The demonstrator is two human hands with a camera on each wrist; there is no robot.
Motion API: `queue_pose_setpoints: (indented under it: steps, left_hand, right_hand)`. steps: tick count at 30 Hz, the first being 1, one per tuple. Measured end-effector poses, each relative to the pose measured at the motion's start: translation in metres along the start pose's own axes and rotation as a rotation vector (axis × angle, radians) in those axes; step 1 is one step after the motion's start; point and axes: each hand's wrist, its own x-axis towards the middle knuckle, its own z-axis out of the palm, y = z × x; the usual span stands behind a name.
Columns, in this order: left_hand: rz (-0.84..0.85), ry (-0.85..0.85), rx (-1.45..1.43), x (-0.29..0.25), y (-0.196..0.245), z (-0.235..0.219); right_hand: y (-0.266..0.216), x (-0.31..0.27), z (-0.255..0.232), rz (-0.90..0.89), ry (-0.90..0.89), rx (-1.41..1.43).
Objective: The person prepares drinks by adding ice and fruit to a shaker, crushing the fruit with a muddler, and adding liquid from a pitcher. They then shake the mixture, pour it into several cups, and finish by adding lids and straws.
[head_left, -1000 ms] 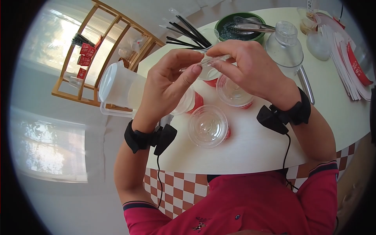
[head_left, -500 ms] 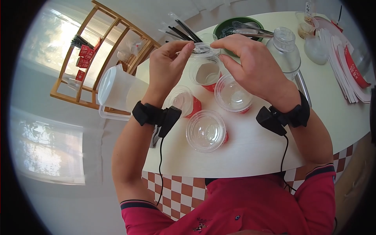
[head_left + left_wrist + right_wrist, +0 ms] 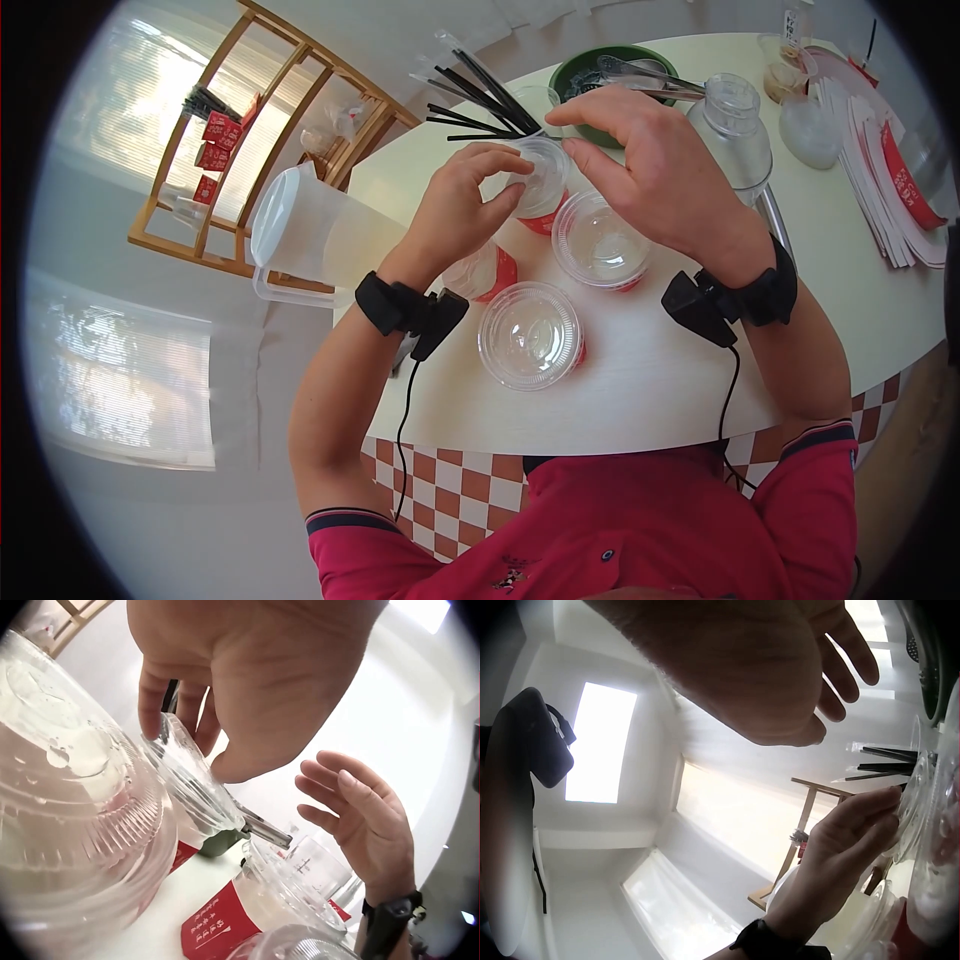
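Note:
My left hand (image 3: pixel 455 205) holds a clear plastic lid (image 3: pixel 195 776) by its edge, thumb on one side and fingers on the other. That lid sits over the mouth of the farthest cup (image 3: pixel 545 222), which has a red band, and tilts in the left wrist view. On the other side, my right hand (image 3: pixel 655 170) hovers with bent, spread fingers and holds nothing. Nearer to me stand a front cup with a clear lid (image 3: pixel 530 335), a right cup with a lid (image 3: pixel 603 240) and a left cup (image 3: pixel 497 272), partly behind my left hand.
Black straws (image 3: pixel 490 100) stand behind the far cup. Beyond are a green bowl (image 3: pixel 590 60) with metal utensils and a clear shaker-like vessel (image 3: pixel 733 130). A translucent pitcher (image 3: pixel 310 230) is at the left; stacked paper cup sleeves (image 3: pixel 870 160) lie at the right.
The lid, first between both hands, has come down onto the far cup with my left hand. My right hand has let go of it and stays raised at the right.

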Motion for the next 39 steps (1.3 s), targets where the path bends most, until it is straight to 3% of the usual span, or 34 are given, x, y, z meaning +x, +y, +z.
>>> queue_pose_setpoints:
  steps: [5,8,11,14,17,20,23,26,29,35,39]
  left_hand:
    - [-0.017,-0.015,0.113,-0.003,0.000,0.003]
    - [0.053,0.076,0.222,0.000,0.000,0.012]
    - [0.006,0.017,0.231,0.008,0.012,0.013]
    - [0.073,-0.017,0.273,0.013,0.011,0.018]
    - [0.004,-0.069,0.268,0.013,0.016,0.014]
    - [0.018,-0.041,0.274,0.008,0.012,0.014]
    - [0.009,-0.007,0.247,0.002,0.009,0.014]
    - [-0.029,-0.002,0.255,0.000,0.003,0.020]
    - [-0.088,-0.075,0.219,-0.001,0.001,0.025]
    - [-0.085,-0.195,0.354,-0.006,-0.008,0.030]
    - [-0.091,-0.260,0.396,-0.004,-0.013,0.031]
  right_hand:
    - [-0.001,0.000,0.000,0.015,-0.001,0.029]
    - [-0.002,0.000,-0.001,0.031,-0.012,0.046]
    - [-0.004,0.001,-0.002,0.040,-0.017,0.059]
    - [-0.003,0.001,-0.002,0.040,-0.009,0.068]
    - [-0.003,0.000,0.000,0.027,0.006,0.064]
    - [-0.003,0.000,-0.001,0.051,-0.022,0.078]
    - [0.003,-0.004,0.001,0.019,-0.119,-0.005]
    - [-0.001,-0.013,-0.001,0.091,-0.410,-0.156]
    - [0.000,-0.022,0.004,0.048,-0.512,-0.269]
    - [-0.001,-0.031,0.020,0.131,-0.526,-0.331]
    - [-0.006,-0.046,0.035,0.089,-0.434,-0.418]
